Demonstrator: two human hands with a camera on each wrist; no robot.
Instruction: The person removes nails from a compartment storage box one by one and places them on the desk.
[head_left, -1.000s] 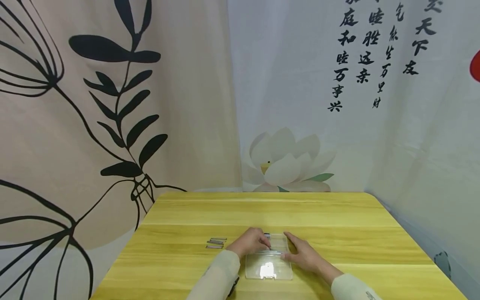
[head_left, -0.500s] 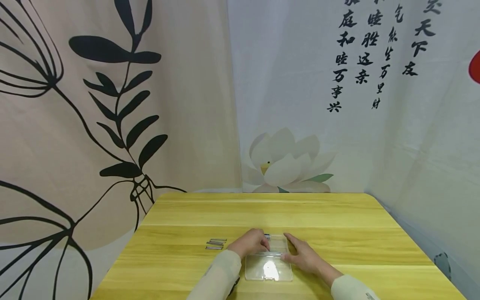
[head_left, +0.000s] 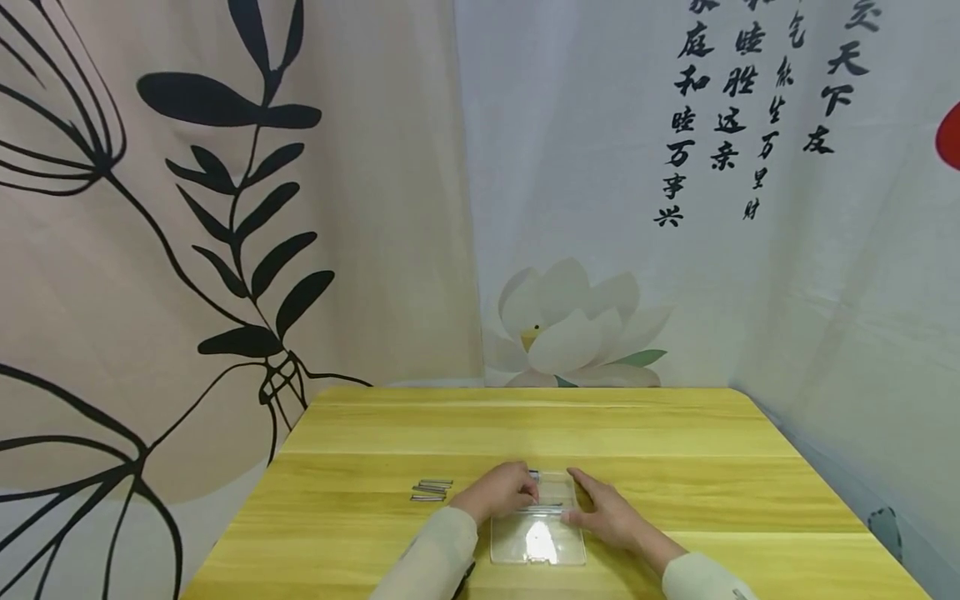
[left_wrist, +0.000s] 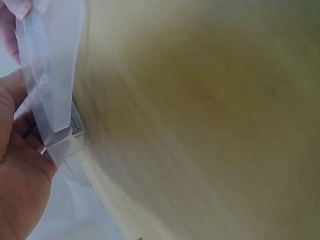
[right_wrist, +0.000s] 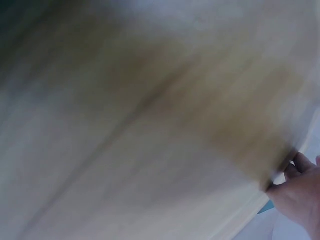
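Observation:
A clear plastic box (head_left: 557, 490) lies on the table with its transparent lid (head_left: 517, 546) folded down toward me. My left hand (head_left: 498, 489) reaches over the box's left side, its curled fingertips pinching at one end of a thin metal nail (head_left: 553, 505) along the hinge side. In the left wrist view a nail (left_wrist: 75, 127) with a flat head shows at the box's corner, partly behind the frosted wall. My right hand (head_left: 607, 510) grips the box's right side, thumb near the hinge and forefinger at the far corner.
Several loose metal nails (head_left: 431, 490) lie on the wooden table (head_left: 360, 475), left of my left hand. A small dark blue piece (head_left: 534, 475) shows at the box's far left corner. A printed cloth (head_left: 397, 250) hangs behind the table's far edge.
My left fingertips have shifted slightly within the box, close to the hinge side. My right hand keeps its grip, and the box and loose nails stay in place.

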